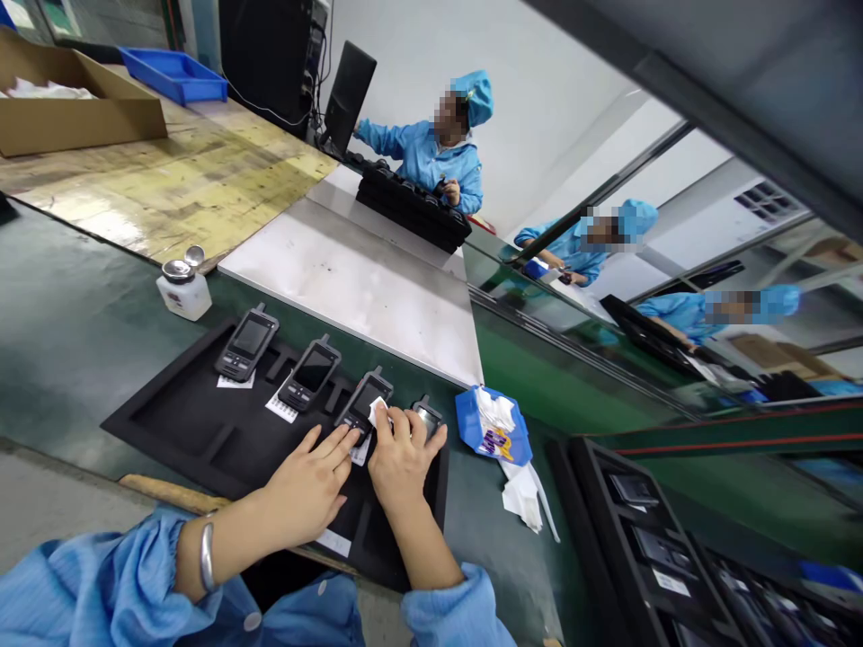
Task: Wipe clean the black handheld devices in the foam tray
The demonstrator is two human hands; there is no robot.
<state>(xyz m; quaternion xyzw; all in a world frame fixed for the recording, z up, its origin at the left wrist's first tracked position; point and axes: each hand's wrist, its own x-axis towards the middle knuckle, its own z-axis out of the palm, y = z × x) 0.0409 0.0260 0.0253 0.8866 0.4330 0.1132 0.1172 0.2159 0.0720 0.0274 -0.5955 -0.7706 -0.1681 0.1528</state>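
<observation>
A black foam tray [216, 440] on the green bench holds a row of handheld radios with short antennas. My right hand [401, 463] pinches a small white wipe [378, 412] against the screen of the third handheld radio [364, 400]. The outstretched fingers of my left hand [306, 490] rest at the lower end of that same radio. To the left lie another radio [310, 373] and, farther along, one more radio [247, 344], each with a white label slip under it. A fourth radio [426, 415] is partly hidden behind my right hand.
A white pump bottle [184, 295] with its metal lid up stands beyond the tray's left. On the right sit a blue box of tissues [495, 427] and crumpled wipes [522, 499]. Stacked trays of radios [640, 539] stand lower right. Several co-workers in blue [438, 162] work beyond.
</observation>
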